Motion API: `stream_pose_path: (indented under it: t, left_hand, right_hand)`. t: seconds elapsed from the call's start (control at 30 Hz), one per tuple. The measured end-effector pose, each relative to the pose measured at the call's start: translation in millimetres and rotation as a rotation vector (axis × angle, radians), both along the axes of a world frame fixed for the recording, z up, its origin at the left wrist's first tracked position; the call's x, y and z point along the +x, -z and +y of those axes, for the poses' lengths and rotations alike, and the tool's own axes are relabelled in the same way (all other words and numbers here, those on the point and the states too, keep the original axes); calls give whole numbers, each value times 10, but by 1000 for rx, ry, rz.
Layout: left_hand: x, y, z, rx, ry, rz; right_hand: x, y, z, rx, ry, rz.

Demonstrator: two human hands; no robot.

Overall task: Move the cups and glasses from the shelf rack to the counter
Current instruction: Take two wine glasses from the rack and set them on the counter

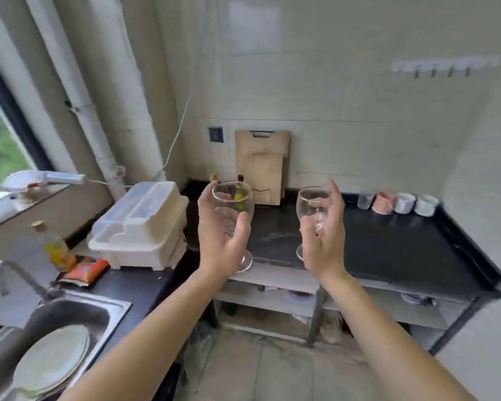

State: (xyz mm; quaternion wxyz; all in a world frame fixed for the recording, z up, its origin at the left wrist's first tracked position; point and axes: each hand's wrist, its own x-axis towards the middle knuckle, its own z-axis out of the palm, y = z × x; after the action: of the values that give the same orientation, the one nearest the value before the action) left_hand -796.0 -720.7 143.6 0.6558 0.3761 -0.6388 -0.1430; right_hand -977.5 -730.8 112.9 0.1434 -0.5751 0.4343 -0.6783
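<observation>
Head cam: both hands are up over the front edge of the black table (388, 250), each with a stemmed glass. The left hand (223, 241) has its grip wrapped loosely round the bowl of one wine glass (232, 204), thumb on the right side. The right hand (323, 238) pinches the second glass (313, 205) low on the bowl near the stem, fingers half curled. Four small cups (399, 202) sit in a row at the table's back edge.

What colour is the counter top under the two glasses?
Black, glossy counter; the head view shows it.
</observation>
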Motion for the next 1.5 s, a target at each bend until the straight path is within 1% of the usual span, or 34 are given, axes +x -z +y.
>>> stream_pose_path:
  t: [0.1, 0.17, 0.27, 0.37, 0.57, 0.7, 0.83, 1.0, 1.23, 1.4, 1.5]
  left_hand:
    - [-521, 83, -513, 39, 121, 0]
    - [-869, 103, -918, 26, 201, 10]
    - [-1400, 72, -1503, 19, 315, 28]
    - [-1961, 5, -2040, 61, 451, 54]
    - [-3053, 20, -2682, 123, 629, 55]
    - [-3818, 274, -3027, 168, 706, -19]
    - [-4413, 557, -3342, 234, 707, -86]
    - [-5413, 822, -3843, 297, 632, -192]
    - [-6519, 906, -4436, 460, 534, -213]
    - [-6953, 1240, -4800, 515, 473, -283]
    - [-7192, 1578, -5046, 572, 470, -321]
  right_hand:
    - [-528, 93, -345, 31, 117, 60]
    - [-874, 110, -605, 50, 189, 101]
    - [-1383, 32, -971, 81, 295, 115]
    - [-1891, -47, -1251, 93, 427, 146]
    - [-2816, -14, -1450, 127, 658, 99]
    - [-3521, 197, -1646, 161, 732, 46]
    - [-4134, 432, -1965, 179, 736, 18]
    - [-5177, 778, -2545, 268, 628, -15]
    - [-6452, 976, -3212, 456, 508, -44]
    - [-7011, 1299, -3594, 641, 544, 27]
    - [-7253, 1592, -3785, 708, 543, 104]
